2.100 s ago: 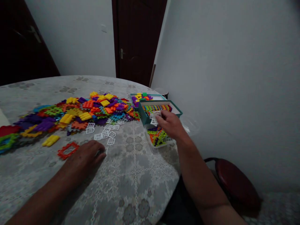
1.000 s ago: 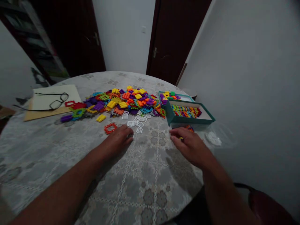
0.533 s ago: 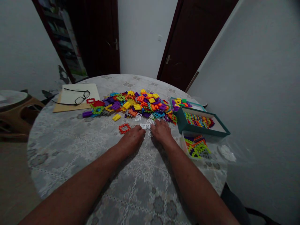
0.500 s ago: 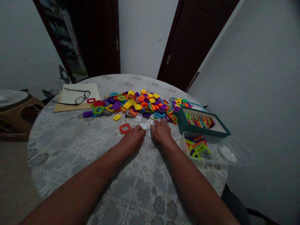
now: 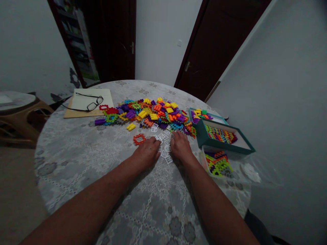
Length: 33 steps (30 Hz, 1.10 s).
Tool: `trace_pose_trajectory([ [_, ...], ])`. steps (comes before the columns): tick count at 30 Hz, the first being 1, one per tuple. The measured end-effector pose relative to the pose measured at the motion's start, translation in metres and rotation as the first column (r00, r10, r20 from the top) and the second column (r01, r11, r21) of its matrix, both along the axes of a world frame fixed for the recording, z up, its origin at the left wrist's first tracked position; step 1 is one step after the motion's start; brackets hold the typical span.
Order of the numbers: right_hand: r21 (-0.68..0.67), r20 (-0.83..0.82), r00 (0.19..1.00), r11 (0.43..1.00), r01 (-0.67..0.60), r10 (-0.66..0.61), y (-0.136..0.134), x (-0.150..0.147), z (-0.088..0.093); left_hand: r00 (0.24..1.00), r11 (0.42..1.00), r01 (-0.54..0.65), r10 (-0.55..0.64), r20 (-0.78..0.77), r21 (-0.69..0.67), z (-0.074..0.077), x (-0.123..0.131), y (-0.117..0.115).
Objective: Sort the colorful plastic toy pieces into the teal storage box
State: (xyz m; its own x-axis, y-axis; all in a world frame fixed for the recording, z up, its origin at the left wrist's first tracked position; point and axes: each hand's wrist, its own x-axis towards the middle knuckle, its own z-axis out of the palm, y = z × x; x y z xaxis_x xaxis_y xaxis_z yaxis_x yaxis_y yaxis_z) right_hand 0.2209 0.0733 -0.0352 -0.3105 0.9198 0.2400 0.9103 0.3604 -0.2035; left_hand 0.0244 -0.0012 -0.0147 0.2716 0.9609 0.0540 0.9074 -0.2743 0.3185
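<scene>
Several small white plastic window-lattice pieces (image 5: 165, 154) lie in a loose heap on the tablecloth, between my two hands. My left hand (image 5: 147, 152) rests at the heap's left side, fingers bent inward and fingertips against the pieces. On the right side, my right hand (image 5: 181, 145) has its fingers curled down beside the same pieces. What lies under the fingertips of either hand is hidden. A red-orange toothed frame (image 5: 139, 139) lies just beyond my left hand. Behind the white pieces spreads a pile of colourful plastic gears and connectors (image 5: 143, 114).
Black-framed glasses (image 5: 92, 106) lie on paper (image 5: 76, 105) at the far left. To the right stand a green box (image 5: 201, 136) with colourful parts, a clear plastic tub (image 5: 204, 160) of toothed pieces, and a shallow tray (image 5: 219, 118). A patterned cloth covers the round table (image 5: 84, 160).
My hands have parted slightly and come a little nearer to me. More white window pieces now show between them, some lying closer to me. The view has shifted a little.
</scene>
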Motion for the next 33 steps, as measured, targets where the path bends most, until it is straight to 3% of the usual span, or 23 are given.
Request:
trace_pose_trajectory([
  [3, -0.017, 0.046, 0.999, 1.0, 0.012, -0.012, -0.002, -0.003, -0.003, 1.0, 1.0, 0.007, -0.007, 0.012, -0.004, 0.001, -0.001, 0.0],
  [10, 0.0, -0.061, 0.981, 0.983, -0.183, 0.182, -0.017, -0.003, -0.002, 1.0, 1.0, 0.01, -0.01, 0.016, -0.013, 0.002, -0.001, 0.0],
  [14, 0.109, -0.077, 0.996, 0.993, -0.038, 0.046, -0.001, 0.002, -0.013, 1.0, 1.0, 0.015, -0.014, 0.011, -0.02, 0.004, -0.001, -0.002],
  [17, 0.066, -0.013, 1.0, 0.998, -0.012, 0.012, 0.001, 0.004, -0.018, 1.0, 1.0, 0.017, -0.017, 0.012, -0.018, 0.004, -0.001, -0.002],
  [24, 0.016, -0.098, 0.972, 0.977, -0.212, 0.212, -0.013, 0.004, -0.008, 1.0, 1.0, 0.023, -0.023, 0.013, 0.009, -0.003, -0.001, 0.0],
  [29, 0.144, -0.087, 0.993, 0.987, -0.071, 0.085, 0.005, 0.005, -0.02, 1.0, 1.0, 0.027, -0.027, -0.008, 0.014, -0.001, -0.001, -0.001],
  [33, 0.074, 0.016, 0.999, 0.996, -0.04, 0.039, 0.008, 0.003, -0.022, 1.0, 1.0, 0.025, -0.025, -0.016, -0.011, 0.002, 0.0, -0.002],
])
